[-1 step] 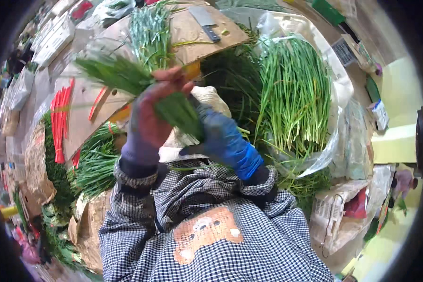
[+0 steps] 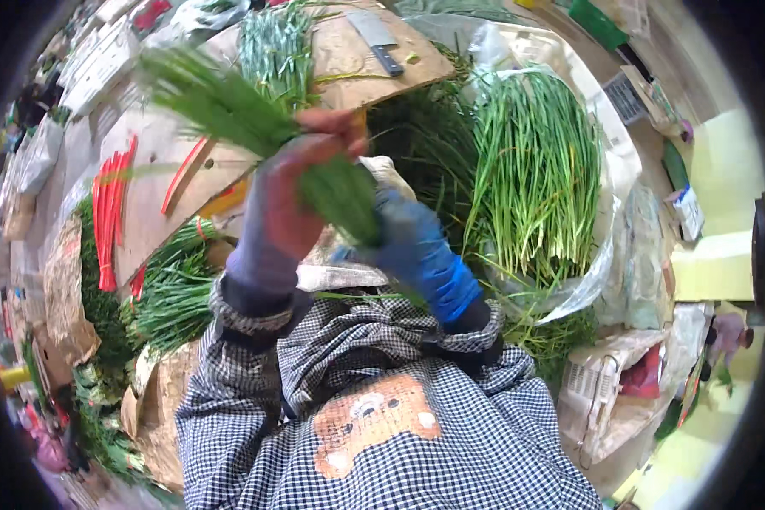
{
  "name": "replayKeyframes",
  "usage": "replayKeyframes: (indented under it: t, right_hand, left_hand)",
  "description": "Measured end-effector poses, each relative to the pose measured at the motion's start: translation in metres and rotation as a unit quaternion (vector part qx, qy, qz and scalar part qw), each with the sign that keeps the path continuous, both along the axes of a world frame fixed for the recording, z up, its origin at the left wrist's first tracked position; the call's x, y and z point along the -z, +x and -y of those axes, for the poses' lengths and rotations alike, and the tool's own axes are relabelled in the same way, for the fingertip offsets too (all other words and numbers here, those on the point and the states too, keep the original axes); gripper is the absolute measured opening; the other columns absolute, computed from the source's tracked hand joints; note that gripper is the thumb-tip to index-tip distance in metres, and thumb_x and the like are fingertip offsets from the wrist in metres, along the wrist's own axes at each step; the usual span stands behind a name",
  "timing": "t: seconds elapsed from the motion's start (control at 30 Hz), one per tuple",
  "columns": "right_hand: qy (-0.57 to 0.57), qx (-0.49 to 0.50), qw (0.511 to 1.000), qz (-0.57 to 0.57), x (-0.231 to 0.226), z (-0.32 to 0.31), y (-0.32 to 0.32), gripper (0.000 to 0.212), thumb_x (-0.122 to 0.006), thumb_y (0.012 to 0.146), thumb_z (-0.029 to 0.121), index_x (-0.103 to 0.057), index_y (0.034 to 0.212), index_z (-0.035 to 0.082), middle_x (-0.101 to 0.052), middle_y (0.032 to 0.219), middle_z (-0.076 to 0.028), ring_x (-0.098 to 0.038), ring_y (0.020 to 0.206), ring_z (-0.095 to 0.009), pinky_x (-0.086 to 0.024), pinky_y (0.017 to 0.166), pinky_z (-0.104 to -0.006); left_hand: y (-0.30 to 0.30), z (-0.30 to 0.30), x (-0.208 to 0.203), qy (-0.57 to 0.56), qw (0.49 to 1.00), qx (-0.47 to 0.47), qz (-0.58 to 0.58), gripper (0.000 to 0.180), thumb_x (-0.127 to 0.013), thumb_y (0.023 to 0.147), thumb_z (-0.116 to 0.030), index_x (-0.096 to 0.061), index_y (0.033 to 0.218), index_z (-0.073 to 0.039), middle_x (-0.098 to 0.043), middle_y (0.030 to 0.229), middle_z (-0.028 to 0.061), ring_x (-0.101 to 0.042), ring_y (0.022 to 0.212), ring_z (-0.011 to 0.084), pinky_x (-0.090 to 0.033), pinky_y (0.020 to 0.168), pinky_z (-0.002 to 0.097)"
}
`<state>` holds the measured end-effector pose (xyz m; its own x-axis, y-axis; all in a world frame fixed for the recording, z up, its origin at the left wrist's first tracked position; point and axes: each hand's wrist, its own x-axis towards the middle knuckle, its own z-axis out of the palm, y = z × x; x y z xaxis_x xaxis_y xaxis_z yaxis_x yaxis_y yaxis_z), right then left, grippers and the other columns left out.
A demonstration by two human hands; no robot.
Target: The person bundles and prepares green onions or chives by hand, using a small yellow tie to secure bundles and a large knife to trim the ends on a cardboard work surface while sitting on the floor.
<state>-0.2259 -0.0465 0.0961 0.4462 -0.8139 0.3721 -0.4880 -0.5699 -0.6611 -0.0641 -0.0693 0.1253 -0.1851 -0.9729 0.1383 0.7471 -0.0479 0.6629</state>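
A bunch of long green chives (image 2: pixel 217 102) slants across in front of my chest, its leaf tips up to the left. My left hand (image 2: pixel 302 183), in a purple sleeve cuff, is closed around the middle of the bunch. My right hand (image 2: pixel 404 234), in a blue glove, is against the lower end of the stalks; motion blurs its fingers, so their grip is unclear. Red tie strips (image 2: pixel 110 212) lie on the board to the left. More chives (image 2: pixel 274 51) rest on the wooden board (image 2: pixel 340 51) beyond my hands.
A cleaver (image 2: pixel 374 41) lies on the far board. To the right, a large pile of chives (image 2: pixel 535 170) sits in a plastic-lined white crate (image 2: pixel 625 157). Tied green bunches (image 2: pixel 178 289) are at the left, beside brown paper (image 2: pixel 166 408). A white basket (image 2: pixel 591 387) stands at lower right.
Both hands and the bunch have shifted slightly to the right. The leaf tips have swung upward, and the bunch slants more steeply.
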Motion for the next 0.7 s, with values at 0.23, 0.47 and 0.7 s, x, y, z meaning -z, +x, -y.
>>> replayKeyframes:
  t: [0.23,0.47,0.7]
  right_hand:
    - [0.207,0.133,0.894,0.373,-0.003,0.025,-0.086,0.035,-0.064,0.076,0.006,-0.057,0.109,-0.001,-0.065,0.087,-0.009,-0.062,0.067,-0.017,-0.05,0.061,-0.0293]
    - [0.09,0.227,0.857,0.454,-0.025,0.027,-0.166,0.044,-0.067,0.077,0.014,-0.052,0.113,-0.005,-0.062,0.078,-0.007,-0.058,0.062,-0.012,-0.049,0.055,-0.0237]
    - [0.105,0.217,0.824,0.512,-0.014,0.038,-0.183,0.049,-0.066,0.08,0.016,-0.048,0.12,-0.005,-0.061,0.071,-0.004,-0.055,0.058,-0.01,-0.047,0.052,-0.0212]
  left_hand:
    - [-0.054,0.003,-0.049,-0.065,0.983,-0.003,0.174,0.051,-0.052,0.081,-0.008,-0.039,0.129,0.001,-0.048,0.124,0.0141,-0.046,0.115,0.0226,-0.037,0.097,0.0341]
    - [-0.017,-0.012,-0.014,-0.041,0.974,-0.089,0.203,0.056,-0.058,0.082,-0.009,-0.035,0.132,0.001,-0.043,0.13,0.0113,-0.043,0.119,0.0197,-0.036,0.097,0.0294]
    - [-0.018,-0.009,0.019,-0.086,0.953,-0.012,0.292,0.083,-0.071,0.073,-0.017,-0.021,0.138,-0.002,-0.029,0.14,0.0135,-0.032,0.128,0.0224,-0.026,0.104,0.0359]
